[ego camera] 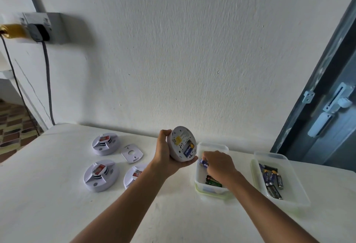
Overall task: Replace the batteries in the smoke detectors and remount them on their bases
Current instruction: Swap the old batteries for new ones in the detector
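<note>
My left hand grips a white round smoke detector tilted on edge above the table, its back toward me. One blue battery sits in its open compartment. My right hand is inside a clear plastic container and pinches a blue battery. A green battery lies in that container, under my wrist. Three more detectors lie face up on the table: far left, near left, and one partly hidden by my left forearm. A loose mounting base lies between them.
A second clear container at the right holds several dark batteries. The white table runs up to a white wall. A wall socket with plugs and hanging cables is at upper left, a dark door with a latch at right.
</note>
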